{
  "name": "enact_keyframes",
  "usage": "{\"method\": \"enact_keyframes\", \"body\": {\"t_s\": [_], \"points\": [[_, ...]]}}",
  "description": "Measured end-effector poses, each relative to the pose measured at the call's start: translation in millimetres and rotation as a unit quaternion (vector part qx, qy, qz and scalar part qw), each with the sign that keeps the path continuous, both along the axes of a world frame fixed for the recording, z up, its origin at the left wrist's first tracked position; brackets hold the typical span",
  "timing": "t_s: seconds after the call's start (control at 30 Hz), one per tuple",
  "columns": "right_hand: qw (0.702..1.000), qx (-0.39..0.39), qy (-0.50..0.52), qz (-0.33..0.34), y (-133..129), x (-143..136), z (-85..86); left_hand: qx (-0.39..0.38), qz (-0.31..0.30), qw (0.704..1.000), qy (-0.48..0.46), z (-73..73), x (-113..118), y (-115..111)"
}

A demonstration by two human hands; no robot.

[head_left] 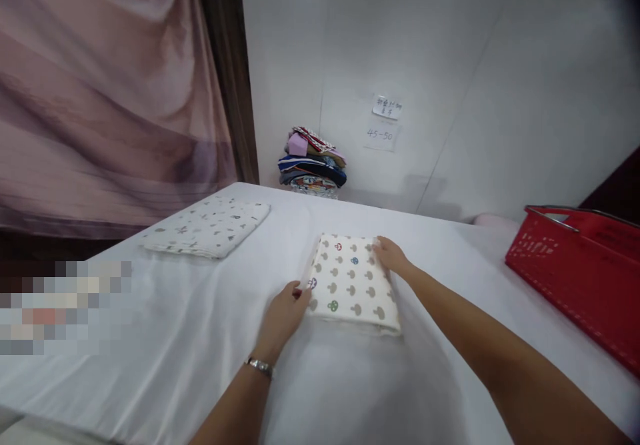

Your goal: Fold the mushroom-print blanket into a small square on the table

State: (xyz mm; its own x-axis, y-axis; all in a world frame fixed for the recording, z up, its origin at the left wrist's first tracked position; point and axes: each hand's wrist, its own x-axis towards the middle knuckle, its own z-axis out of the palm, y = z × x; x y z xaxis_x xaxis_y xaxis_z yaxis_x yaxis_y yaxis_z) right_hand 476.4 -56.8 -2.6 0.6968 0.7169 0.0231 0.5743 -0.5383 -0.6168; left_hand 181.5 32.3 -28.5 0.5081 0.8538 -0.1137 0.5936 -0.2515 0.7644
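A folded cream cloth (pixel 353 278) with a print of grey and a few coloured mushrooms lies flat on the white-covered table (pixel 200 338). My left hand (pixel 286 312), with a metal bracelet on its wrist, grips the cloth's left edge; the thumb is near the edge and the other fingers are partly hidden. At the far right corner, my right hand (pixel 391 254) holds the cloth's side between its fingers. Further left on the table rests another folded white cloth (pixel 213 226) with a small scattered print, apart from both hands.
On the right stands a red plastic basket (pixel 575 272) with a metal handle. A stack of folded fabrics (pixel 313 162) sits against the wall beyond the far edge. Two paper notes (pixel 383 135) hang there. A pinkish curtain (pixel 110 98) borders the left; a pixelated patch covers the table's left side.
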Motion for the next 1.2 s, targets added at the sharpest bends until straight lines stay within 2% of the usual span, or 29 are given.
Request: {"method": "enact_keyframes", "body": {"t_s": [0.1,0.17,0.23,0.37,0.47,0.53,0.63,0.77,0.87,1.0,1.07,1.2], "points": [[0.982,0.045,0.172,-0.065,-44,-12,-7.7,-0.01,0.003,1.0,0.012,4.7,6,5],[0.94,0.093,0.317,-0.081,-66,-30,-12.0,-0.016,0.005,1.0,0.024,8.0,11,9],[0.91,0.125,0.387,-0.077,-81,-48,-12.9,-0.043,0.013,0.999,0.022,11.2,16,14],[0.893,0.157,0.415,-0.07,-95,-72,-9.0,-0.183,0.014,0.983,-0.024,20.6,24,19],[0.869,0.198,0.449,-0.07,-98,-77,-10.6,-0.288,0.012,0.955,-0.068,30.9,26,16],[0.846,0.228,0.475,-0.076,-99,-76,-14.5,-0.321,0.01,0.943,-0.09,37.5,26,13],[0.831,0.244,0.493,-0.087,-103,-76,-19.5,-0.322,0.001,0.941,-0.107,44.6,27,9],[0.836,0.231,0.492,-0.082,-108,-81,-17.7,-0.259,0.003,0.964,-0.051,49.2,27,6],[0.837,0.238,0.486,-0.074,-115,-84,-12.6,-0.216,0.011,0.976,-0.015,48.5,27,0],[0.842,0.242,0.475,-0.08,-134,-80,-8.9,-0.218,-0.003,0.976,-0.023,42.4,26,-20],[0.831,0.249,0.491,-0.084,-149,-75,-8.9,-0.274,-0.027,0.96,-0.048,39.9,26,-35],[0.807,0.256,0.525,-0.091,-179,-70,-9.3,-0.419,-0.084,0.891,-0.152,38.7,23,-65]]}}
